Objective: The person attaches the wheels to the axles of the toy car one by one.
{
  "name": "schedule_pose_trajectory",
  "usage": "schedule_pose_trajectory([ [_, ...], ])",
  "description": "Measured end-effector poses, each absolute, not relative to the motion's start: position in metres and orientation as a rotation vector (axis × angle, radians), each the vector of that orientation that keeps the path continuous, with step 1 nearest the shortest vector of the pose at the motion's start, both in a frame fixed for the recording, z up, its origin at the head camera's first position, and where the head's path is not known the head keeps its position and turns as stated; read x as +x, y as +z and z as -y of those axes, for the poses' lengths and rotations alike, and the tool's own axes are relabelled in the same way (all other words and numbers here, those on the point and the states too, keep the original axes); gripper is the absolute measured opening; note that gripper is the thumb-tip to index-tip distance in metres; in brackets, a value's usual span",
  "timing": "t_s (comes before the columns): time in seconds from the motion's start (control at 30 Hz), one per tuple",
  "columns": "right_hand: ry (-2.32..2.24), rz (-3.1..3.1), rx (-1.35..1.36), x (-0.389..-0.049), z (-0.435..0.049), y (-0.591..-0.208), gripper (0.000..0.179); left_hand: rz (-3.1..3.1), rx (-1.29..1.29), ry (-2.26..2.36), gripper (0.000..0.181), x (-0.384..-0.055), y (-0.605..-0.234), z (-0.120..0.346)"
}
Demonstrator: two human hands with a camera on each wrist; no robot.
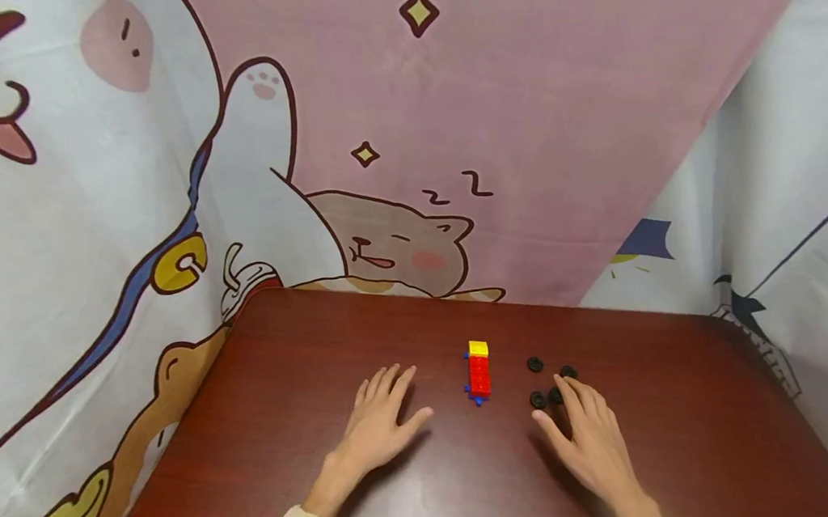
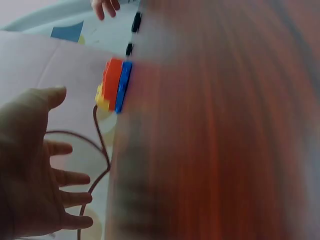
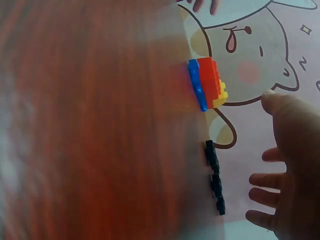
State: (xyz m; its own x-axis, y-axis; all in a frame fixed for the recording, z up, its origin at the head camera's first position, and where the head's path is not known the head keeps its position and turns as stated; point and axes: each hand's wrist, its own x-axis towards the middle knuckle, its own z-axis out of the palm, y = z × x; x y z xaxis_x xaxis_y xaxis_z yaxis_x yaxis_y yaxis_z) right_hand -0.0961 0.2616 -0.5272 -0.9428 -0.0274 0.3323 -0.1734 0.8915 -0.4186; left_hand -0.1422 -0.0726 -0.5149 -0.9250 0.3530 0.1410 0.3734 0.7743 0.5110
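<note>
A small toy-brick vehicle body (image 1: 479, 373) stands on the table between the two hands. Its base is blue, its bricks are red, and a yellow brick sits at the far end. Several black toy wheels (image 1: 535, 364) lie to its right, one partly hidden behind the right fingers. My left hand (image 1: 374, 425), fingers spread and holding nothing, is left of the vehicle body and apart from it. Over by the wheels, my right hand (image 1: 587, 435) has its fingers extended; in the right wrist view nothing is in its grasp.
The brown wooden table (image 1: 270, 465) has a shiny top. Behind it and along the sides hangs a printed cloth (image 1: 556, 117) with cartoon animals, close to the table's far edge.
</note>
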Motion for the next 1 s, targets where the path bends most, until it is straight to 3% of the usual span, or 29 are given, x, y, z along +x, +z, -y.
schedule_pose_trajectory([
  [0.33, 0.656, 2.907, -0.068, -0.107, -0.254, -0.529, 0.065, 2.895, -0.468, -0.957, 0.061, -0.158, -0.524, 0.0],
  [0.53, 0.641, 2.992, -0.123, -0.117, -0.248, -0.535, 0.061, 2.967, -0.35, -0.861, 0.074, -0.168, -0.526, -0.031],
  [0.8, 0.618, 2.943, -0.082, -0.122, -0.239, -0.539, 0.039, 3.023, -0.271, -0.702, 0.077, -0.176, -0.528, -0.055],
  [1.0, 0.646, 2.968, -0.097, -0.121, -0.236, -0.539, 0.035, 3.058, -0.248, -0.629, 0.072, -0.179, -0.527, -0.059],
])
